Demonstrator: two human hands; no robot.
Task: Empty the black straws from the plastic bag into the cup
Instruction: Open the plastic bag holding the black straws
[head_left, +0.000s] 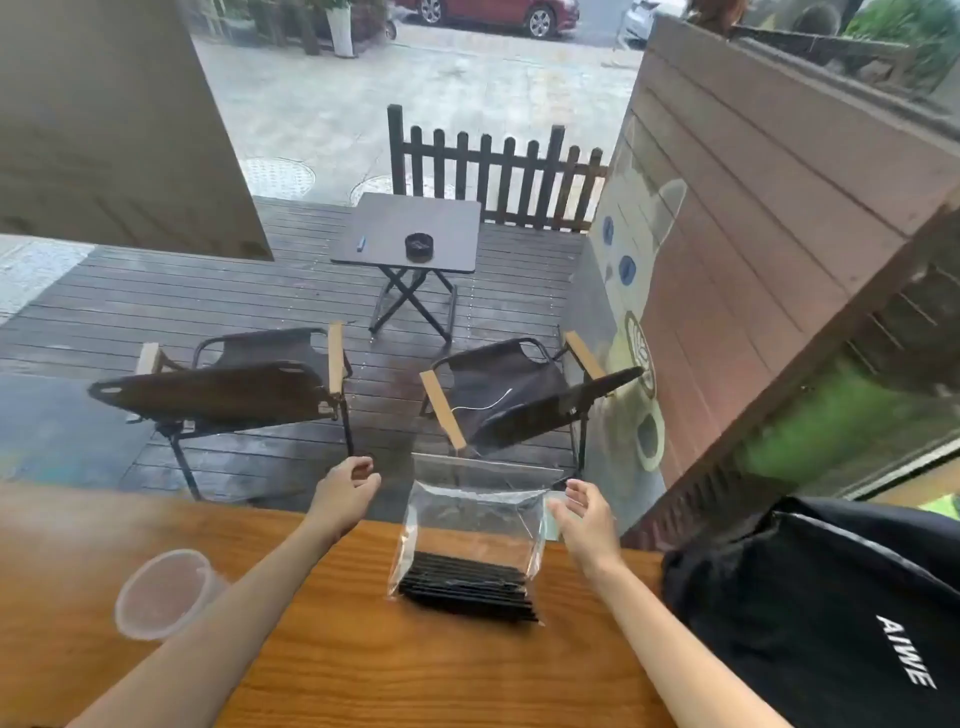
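Note:
A clear plastic bag (475, 525) stands upright on the wooden table (363, 665), with a bundle of black straws (470, 590) lying across its bottom. My right hand (584, 512) is beside the bag's upper right edge, fingers spread, and I cannot tell if it touches the plastic. My left hand (345, 491) hovers to the upper left of the bag, apart from it, fingers loosely curled and holding nothing. A translucent plastic cup (163, 592) stands at the left of the table, partly behind my left forearm.
A black bag with white letters (831, 613) lies on the table at the right. A window is right behind the table's far edge; beyond it are two folding chairs (234, 384) and a small table (410, 234) on a deck.

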